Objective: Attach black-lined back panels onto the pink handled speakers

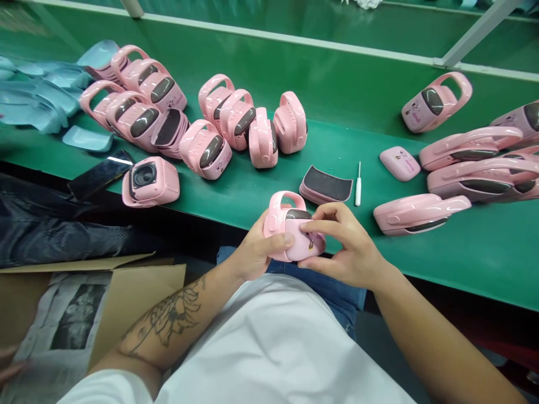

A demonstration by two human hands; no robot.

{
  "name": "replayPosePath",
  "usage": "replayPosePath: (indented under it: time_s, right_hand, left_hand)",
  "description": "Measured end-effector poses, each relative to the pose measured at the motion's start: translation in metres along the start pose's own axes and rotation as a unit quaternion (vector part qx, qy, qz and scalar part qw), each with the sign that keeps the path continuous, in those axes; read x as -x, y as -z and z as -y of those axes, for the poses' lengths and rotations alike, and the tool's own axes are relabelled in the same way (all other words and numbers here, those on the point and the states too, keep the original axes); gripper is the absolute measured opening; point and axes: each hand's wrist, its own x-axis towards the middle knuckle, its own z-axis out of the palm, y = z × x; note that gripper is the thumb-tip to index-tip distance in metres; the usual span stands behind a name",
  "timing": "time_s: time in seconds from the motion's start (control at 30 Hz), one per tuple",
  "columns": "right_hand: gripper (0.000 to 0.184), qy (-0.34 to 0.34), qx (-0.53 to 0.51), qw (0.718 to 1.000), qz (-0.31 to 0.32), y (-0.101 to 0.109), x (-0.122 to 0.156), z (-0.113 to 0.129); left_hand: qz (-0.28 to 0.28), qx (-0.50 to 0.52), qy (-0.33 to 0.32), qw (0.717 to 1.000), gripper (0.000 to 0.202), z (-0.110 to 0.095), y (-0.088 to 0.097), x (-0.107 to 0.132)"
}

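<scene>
My left hand [256, 249] grips a pink handled speaker housing [295, 238] from its left side, with the thumb across the front. My right hand [341, 241] holds the housing's right side, fingertips resting on its front near a small dark-and-gold piece [310, 242]. I cannot tell what that piece is. Just beyond my hands lie a stack of dark-faced pink panels [326, 185] and a white-handled screwdriver [358, 185]. A loose pink cover panel [400, 163] sits to the right of the screwdriver.
Several pink housings [210, 148] crowd the green workbench [475, 252], with more [421, 213] on the right. Pale blue plastic parts [42, 98] lie far left, near a black phone [100, 174]. A cardboard box [138, 292] holding printed paper stands at lower left, beside another person's hand [8, 365].
</scene>
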Motion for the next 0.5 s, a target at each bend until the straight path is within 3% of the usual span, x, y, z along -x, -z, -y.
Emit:
replayPosePath:
  time_s: [0.23,0.5]
  right_hand:
    - [0.055,-0.013,-0.053,0.999,0.002,-0.003,0.006,0.003]
    - [0.064,0.052,-0.008,0.999,0.004,-0.001,0.007,0.003]
  left_hand:
    - [-0.040,-0.017,0.000,0.999,0.074,0.008,0.003,0.006]
    - [-0.048,-0.053,-0.020,0.997,0.074,0.015,0.013,0.011]
